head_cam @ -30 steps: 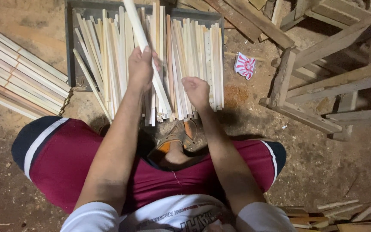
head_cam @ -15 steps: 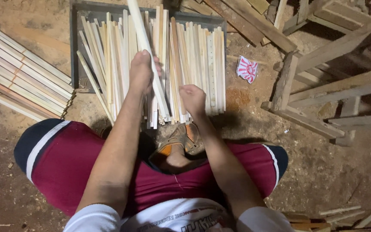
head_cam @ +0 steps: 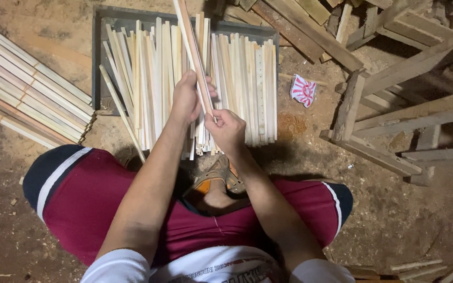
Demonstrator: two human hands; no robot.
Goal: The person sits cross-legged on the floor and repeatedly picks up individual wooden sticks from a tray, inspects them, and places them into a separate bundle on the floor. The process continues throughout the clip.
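I sit cross-legged on a dirt floor in red shorts. My left hand (head_cam: 186, 99) grips a long thin wooden slat (head_cam: 189, 36) that points away from me, past the top edge of the view. My right hand (head_cam: 228, 132) pinches the near end of the same slat, just below the left hand. Under both hands lies a pile of pale wooden slats (head_cam: 247, 84) spread side by side on a dark flat tray (head_cam: 96, 63).
A tied bundle of slats (head_cam: 27, 99) lies on the floor at left. Rough wooden frames and planks (head_cam: 394, 110) crowd the right and top. A crumpled red-and-white wrapper (head_cam: 303, 90) lies beside the tray. Sandals (head_cam: 217, 178) show between my legs.
My right hand has moved up from the pile's near edge to the slat's near end, close under the left hand. The left hand keeps hold of the slat.
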